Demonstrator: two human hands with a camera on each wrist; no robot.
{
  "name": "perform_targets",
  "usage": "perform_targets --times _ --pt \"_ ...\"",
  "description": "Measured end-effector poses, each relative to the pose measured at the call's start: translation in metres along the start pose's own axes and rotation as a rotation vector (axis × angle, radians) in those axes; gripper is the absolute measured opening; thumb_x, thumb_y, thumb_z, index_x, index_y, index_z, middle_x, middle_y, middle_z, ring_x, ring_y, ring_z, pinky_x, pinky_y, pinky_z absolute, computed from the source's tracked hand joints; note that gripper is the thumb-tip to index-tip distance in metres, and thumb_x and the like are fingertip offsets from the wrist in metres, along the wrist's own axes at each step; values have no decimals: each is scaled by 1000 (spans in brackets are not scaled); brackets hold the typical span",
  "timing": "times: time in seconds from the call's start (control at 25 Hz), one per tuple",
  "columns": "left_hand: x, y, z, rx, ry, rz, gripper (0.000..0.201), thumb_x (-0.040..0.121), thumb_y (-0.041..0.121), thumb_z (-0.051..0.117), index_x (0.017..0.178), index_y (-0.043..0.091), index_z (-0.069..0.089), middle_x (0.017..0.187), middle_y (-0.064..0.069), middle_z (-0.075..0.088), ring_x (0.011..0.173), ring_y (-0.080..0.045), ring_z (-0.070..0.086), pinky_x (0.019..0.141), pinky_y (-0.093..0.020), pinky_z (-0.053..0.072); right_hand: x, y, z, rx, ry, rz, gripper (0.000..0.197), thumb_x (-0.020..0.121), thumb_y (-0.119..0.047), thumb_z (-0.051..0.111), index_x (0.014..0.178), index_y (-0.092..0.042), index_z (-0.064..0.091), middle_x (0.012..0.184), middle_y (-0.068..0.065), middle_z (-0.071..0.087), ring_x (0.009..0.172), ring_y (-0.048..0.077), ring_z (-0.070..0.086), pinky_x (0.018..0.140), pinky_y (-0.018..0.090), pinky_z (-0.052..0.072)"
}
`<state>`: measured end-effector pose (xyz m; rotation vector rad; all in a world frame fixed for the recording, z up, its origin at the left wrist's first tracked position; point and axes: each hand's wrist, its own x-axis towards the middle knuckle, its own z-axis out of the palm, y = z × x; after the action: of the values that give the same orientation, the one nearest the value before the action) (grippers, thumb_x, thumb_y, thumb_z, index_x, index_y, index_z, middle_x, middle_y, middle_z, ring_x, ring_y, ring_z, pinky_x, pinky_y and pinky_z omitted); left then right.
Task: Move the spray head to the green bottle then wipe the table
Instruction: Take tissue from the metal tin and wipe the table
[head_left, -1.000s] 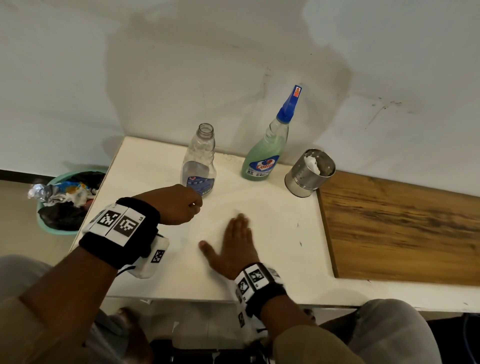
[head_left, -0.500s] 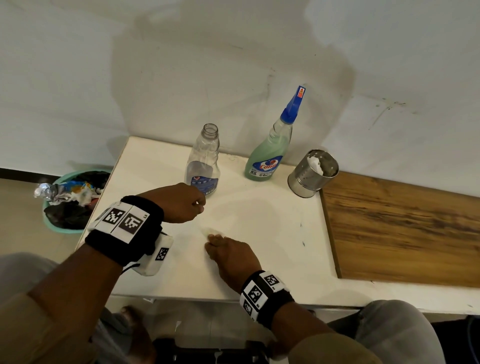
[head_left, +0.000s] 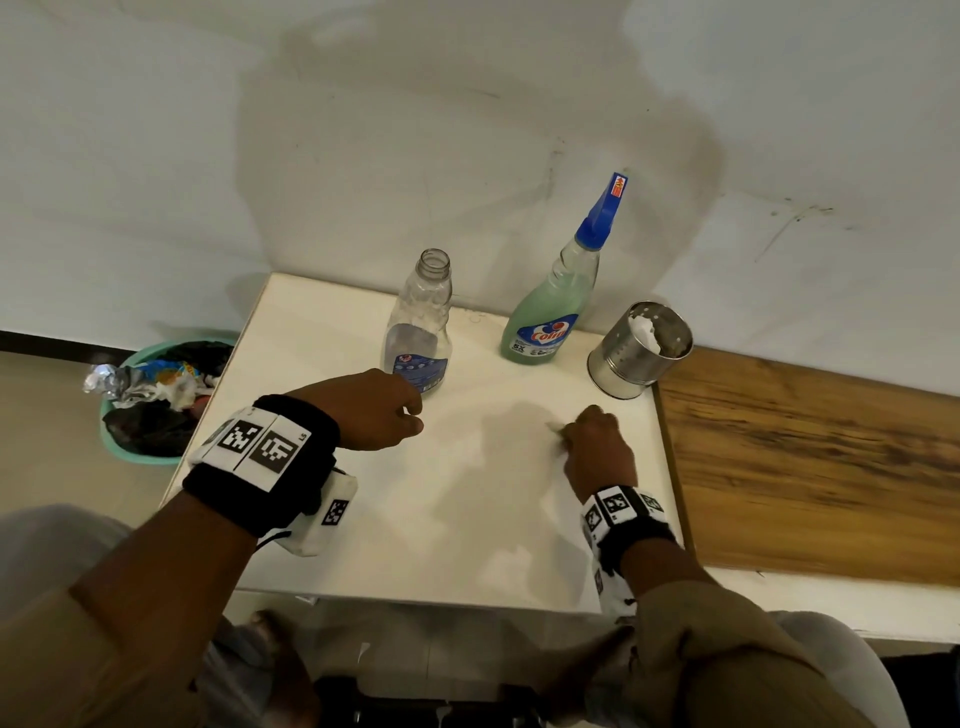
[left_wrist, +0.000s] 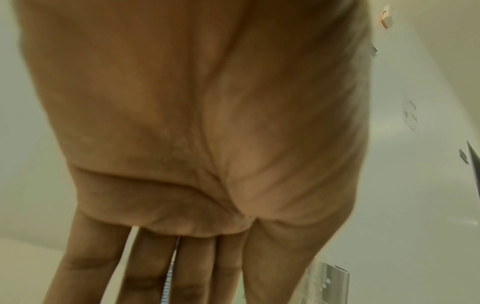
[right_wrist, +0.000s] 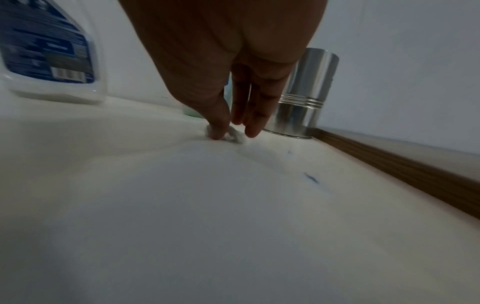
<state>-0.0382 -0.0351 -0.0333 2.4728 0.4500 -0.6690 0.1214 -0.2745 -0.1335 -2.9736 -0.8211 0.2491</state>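
— Well, from the head view, what's the right hand (head_left: 597, 449) doing?
— Fingers curled, a white scrap at the tips; the wrist view shows thumb and fingers pinching a tissue wad (right_wrist: 235, 135) against the table (head_left: 467, 519).
— Spray head (head_left: 602, 213)?
— On the green bottle (head_left: 550, 317), between clear bottle (head_left: 418, 332) and steel cup (head_left: 641, 351). Left hand (head_left: 371, 410) loosely curled, empty.

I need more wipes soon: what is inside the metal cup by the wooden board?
Inside the metal cup a crumpled white tissue lies against its perforated inner wall. The cup's wall hides the bottom, so how much more is in there cannot be told.
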Motion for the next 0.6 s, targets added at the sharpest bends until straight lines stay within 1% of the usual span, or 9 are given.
perform_targets --times 0.08,0.12,0.2,0.28,0.36,0.48,0.6 --pt "1 -1 0 -13 4 -4 39 94 41 47 128 21 53 128 -2 57 107 -17 52 94 -27 39 5 4 -2 20 6 79 21 91 -6 54 105 -9 70 106 12 60 103 30 59 79 37 51" --pt "1 -1 1 -15 5 -6 40 94 41 47 128 22 53 129 -1 57 110 -18 53 94 -28 39 8 1 -2 27 -7 99 23 90 -5 53 107 -8 68 107 13 61 105 31 59 82 37 50" --pt "2 -2 2 -12 4 -5 40 94 42 47 128 22 53 130 -2 55 114 -19 53 94 -28 39 14 -14 -3 22 -41 126 27 90 -4 51 114 -7 63 114 14 59 111 32 56 89 39 49" --pt "3 -1 2 -6 2 -2 41 94 43 46 129 22 52 131 -2 54 116 -20 52 94 -28 38 14 -39 -5 -1 -67 111 28 92 -2 48 116 -4 60 120 16 57 115 33 53 90 40 49" --pt "3 -2 1 -10 6 -3 41 94 43 46 129 22 52 131 -2 55 116 -20 52 96 -29 39 4 -75 -5 -41 -98 -5 27 93 0 43 114 0 60 122 18 55 116 34 52 87 40 50" --pt "3 -3 1 -13 14 4 41 94 42 46 129 21 53 133 -3 55 118 -21 52 97 -30 39 -33 -139 -2 -71 -183 -266 28 94 2 38 112 3 59 121 21 53 112 39 52 79 43 49" --pt "1 -2 0 -30 14 5 41 94 42 47 129 20 53 133 -4 55 118 -21 52 97 -29 38 -85 -185 4 -57 -312 -520 23 93 4 40 105 9 60 111 25 56 104 42 54 66 42 40"
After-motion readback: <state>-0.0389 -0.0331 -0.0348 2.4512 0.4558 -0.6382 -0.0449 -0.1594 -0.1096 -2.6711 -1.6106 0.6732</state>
